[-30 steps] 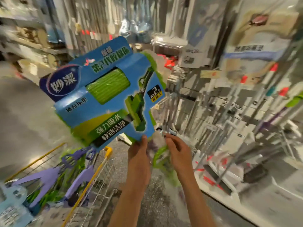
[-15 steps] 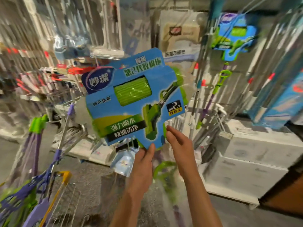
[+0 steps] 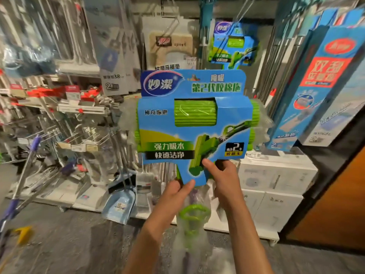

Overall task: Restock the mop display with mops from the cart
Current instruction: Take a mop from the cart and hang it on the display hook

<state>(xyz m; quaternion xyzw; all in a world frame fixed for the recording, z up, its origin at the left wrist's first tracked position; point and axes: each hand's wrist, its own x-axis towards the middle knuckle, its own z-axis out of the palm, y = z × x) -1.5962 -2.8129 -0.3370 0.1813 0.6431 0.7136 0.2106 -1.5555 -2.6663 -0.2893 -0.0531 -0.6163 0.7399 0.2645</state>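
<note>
A sponge mop (image 3: pixel 194 123) in a blue card sleeve with a green roller head stands upright in front of me, label facing me. My left hand (image 3: pixel 175 191) grips the lower tip of the sleeve and the wrapped handle under it. My right hand (image 3: pixel 221 175) pinches the sleeve's lower right edge. The mop's green pull handle (image 3: pixel 194 214) shows in clear plastic between my forearms. An identical packaged mop (image 3: pixel 234 46) hangs high on the display beyond it. The cart's yellow corner (image 3: pixel 24 233) is at the lower left.
Several mop poles (image 3: pixel 29 161) with purple grips lean at the left. A blue dustpan (image 3: pixel 121 202) stands on the low white shelf base (image 3: pixel 262 233). Tall blue boxed mops (image 3: pixel 324 82) hang at the right, above white boxes (image 3: pixel 276 180). An orange panel (image 3: pixel 335 204) borders the far right.
The view has swung right from the cart to the display. The mop has come from tilted to upright and nearer the hanging mop. Both hands keep their hold.
</note>
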